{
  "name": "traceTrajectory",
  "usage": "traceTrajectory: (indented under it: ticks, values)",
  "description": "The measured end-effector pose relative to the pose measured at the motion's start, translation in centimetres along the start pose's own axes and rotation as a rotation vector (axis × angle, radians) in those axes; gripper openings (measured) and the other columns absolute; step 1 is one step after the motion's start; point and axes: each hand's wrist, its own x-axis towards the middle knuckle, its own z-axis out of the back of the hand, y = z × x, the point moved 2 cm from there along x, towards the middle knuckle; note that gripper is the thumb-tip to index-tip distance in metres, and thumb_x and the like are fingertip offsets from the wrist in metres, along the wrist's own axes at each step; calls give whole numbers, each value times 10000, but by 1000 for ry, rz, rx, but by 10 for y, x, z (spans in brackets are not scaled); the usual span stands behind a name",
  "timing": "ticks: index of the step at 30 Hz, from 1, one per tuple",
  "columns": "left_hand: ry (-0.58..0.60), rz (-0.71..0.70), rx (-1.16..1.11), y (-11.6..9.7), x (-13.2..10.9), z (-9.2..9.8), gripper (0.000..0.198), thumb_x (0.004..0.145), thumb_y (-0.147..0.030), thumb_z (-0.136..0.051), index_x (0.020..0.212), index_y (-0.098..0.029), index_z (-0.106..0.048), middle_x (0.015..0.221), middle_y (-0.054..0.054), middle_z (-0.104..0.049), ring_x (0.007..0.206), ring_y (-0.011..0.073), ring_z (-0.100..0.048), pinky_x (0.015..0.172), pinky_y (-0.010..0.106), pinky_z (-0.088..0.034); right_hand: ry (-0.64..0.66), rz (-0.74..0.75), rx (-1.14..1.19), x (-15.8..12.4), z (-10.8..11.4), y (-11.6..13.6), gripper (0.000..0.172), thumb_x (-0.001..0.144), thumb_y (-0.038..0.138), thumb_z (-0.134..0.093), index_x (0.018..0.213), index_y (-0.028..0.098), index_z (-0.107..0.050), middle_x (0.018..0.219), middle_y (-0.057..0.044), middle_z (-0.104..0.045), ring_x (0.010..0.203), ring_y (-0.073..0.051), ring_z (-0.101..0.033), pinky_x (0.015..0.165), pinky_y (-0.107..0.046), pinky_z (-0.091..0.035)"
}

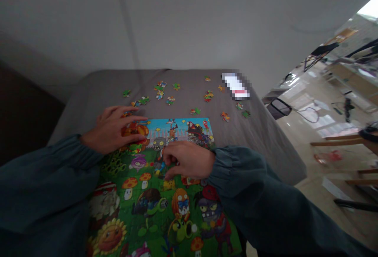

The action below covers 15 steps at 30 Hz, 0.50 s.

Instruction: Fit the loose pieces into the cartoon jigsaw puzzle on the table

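Observation:
A colourful cartoon jigsaw puzzle [153, 220] lies flat on a grey cloth-covered table [265, 146]. My left hand [113, 129] rests over the puzzle's upper left corner, fingers apart, and nothing shows in its grip. Over the upper middle of the picture is my right hand [186, 158], its fingers curled in toward the thumb near the blue-clad figure. Whatever those fingers hold, if anything, is hidden. Just beyond my left fingertips sit loose pieces [144, 100].
More loose pieces [160, 94] are scattered past the puzzle's far edge, some at the right [225, 116]. A lit phone [236, 86] lies at the table's far right. A pale wall [183, 24] rises behind. Wooden furniture [339, 142] stands at the right.

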Motion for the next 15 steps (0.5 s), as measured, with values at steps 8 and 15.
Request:
traceTrajectory:
  ticks: [8,15]
  values:
    - [0,10,-8,-1,1,0,591,790,-728,-603,1239,-354,-696,1421,82,-558,1323,369,-449,1113,551,-301,2,-69,40,1,-1,-2,294,766,287,-846,827,172,-582,809,25,-554,748,-116,-480,645,-233,-308]
    - [-127,142,9,12,4,24,540,916,-627,-388,1235,-291,-665,1336,46,-656,1275,256,-555,1160,448,-307,-56,-13,108,-1,7,0,199,833,308,-779,833,166,-640,747,29,-583,691,-98,-520,618,-218,-341]
